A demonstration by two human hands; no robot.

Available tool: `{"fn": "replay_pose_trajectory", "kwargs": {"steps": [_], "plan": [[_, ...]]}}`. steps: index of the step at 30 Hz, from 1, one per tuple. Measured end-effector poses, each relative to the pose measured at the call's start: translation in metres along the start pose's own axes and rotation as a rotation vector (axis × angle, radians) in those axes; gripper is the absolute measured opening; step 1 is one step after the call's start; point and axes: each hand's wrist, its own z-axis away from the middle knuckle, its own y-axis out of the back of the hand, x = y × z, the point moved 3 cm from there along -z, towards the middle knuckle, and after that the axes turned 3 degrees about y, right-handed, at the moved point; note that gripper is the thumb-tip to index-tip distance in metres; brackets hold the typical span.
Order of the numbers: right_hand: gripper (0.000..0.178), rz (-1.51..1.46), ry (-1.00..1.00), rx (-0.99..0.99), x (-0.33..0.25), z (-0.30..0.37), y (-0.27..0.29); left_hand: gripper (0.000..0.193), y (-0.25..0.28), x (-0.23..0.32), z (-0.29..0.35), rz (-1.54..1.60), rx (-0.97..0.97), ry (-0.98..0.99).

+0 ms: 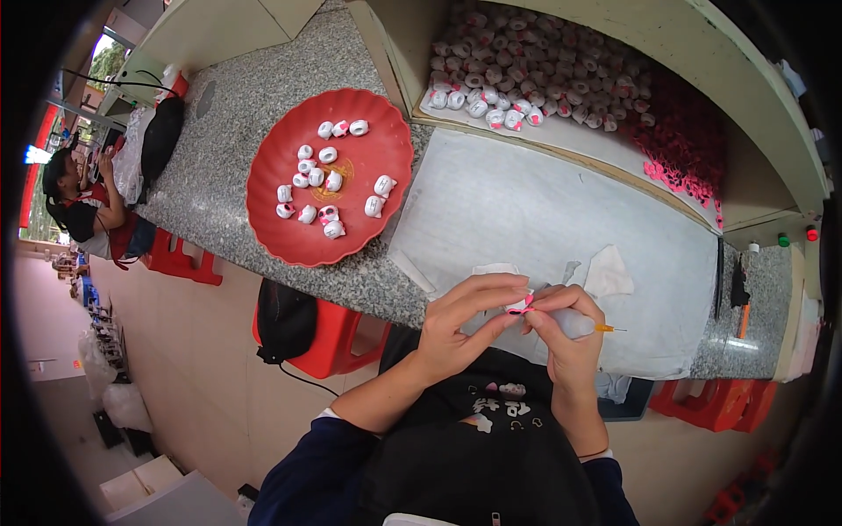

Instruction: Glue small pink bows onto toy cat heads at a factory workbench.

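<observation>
Over the near edge of the worktop, my two hands meet around a small white piece with pink trim (519, 308). My left hand (463, 326) is closed, thumb and fingers pinching this piece from its left side. The fingertips of my right hand (568, 344) pinch the pink part at its right side. Also tucked in my right hand is a translucent squeeze bottle (575, 323), its orange needle tip pointing right. Fingers partly cover the white piece, so its full shape is hidden. Crumpled white tissue (609, 273) lies on the white sheet (544, 202) beyond my hands.
A red scalloped tray (281, 210) holds several small white heads at the left. Under a shelf lie piles of white heads (526, 74) and pink pieces (680, 158). Red stools (338, 346) stand below the worktop. At the far left a person (92, 206) sits.
</observation>
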Motion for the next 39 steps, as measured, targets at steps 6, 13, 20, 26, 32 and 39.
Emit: {"fn": "replay_pose_trajectory", "kwargs": {"steps": [6, 13, 20, 26, 32, 39], "plan": [[0.024, 0.078, 0.132, 0.043, 0.006, 0.004, 0.003, 0.023, -0.001, -0.010, 0.004, 0.392, 0.024, 0.093], [0.042, 0.052, 0.005, -0.108, -0.001, 0.001, -0.008, 0.024, 0.000, -0.013, 0.005, 0.662, 0.014, 0.307], [0.028, 0.014, -0.061, -0.116, 0.009, 0.002, 0.003, 0.025, -0.002, -0.017, 0.009, 0.668, -0.063, 0.265], [0.025, -0.088, -0.138, -0.110, 0.007, 0.004, 0.003, 0.023, -0.001, -0.018, 0.007, 0.785, -0.138, 0.305], [0.025, 0.001, -0.117, -0.085, 0.006, 0.002, 0.004, 0.024, -0.004, -0.017, 0.006, 0.619, -0.126, 0.354], [0.025, 0.004, -0.117, -0.086, 0.007, 0.003, 0.005, 0.026, -0.006, -0.021, 0.010, 0.557, -0.081, 0.290]]}}
